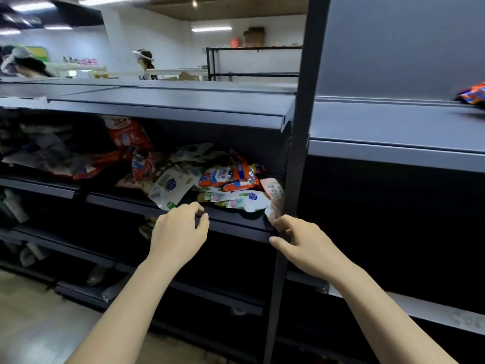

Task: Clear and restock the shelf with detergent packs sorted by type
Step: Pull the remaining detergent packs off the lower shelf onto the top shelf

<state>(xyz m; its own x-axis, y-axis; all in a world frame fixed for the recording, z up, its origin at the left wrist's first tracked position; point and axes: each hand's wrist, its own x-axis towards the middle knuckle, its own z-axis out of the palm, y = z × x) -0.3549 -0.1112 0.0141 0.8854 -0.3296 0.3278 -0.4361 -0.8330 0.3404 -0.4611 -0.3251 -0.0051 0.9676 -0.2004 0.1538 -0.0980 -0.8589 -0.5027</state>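
Note:
A jumbled heap of detergent packs lies on the dark shelf (236, 222) in front of me: white pouches (170, 186), orange packs (231, 177) and a red bag (126, 135) further back. My left hand (178, 232) hovers at the shelf's front edge, fingers loosely curled and holding nothing. My right hand (301, 243) pinches the lower corner of a pale pack (274, 195) that hangs over the shelf edge beside the upright post (301, 127).
The bay to the right holds a grey shelf (393, 127) with one orange pack (472, 94) at its far end. More packs lie on the lower shelves at left (26, 253). Two people stand behind the shelving in the background.

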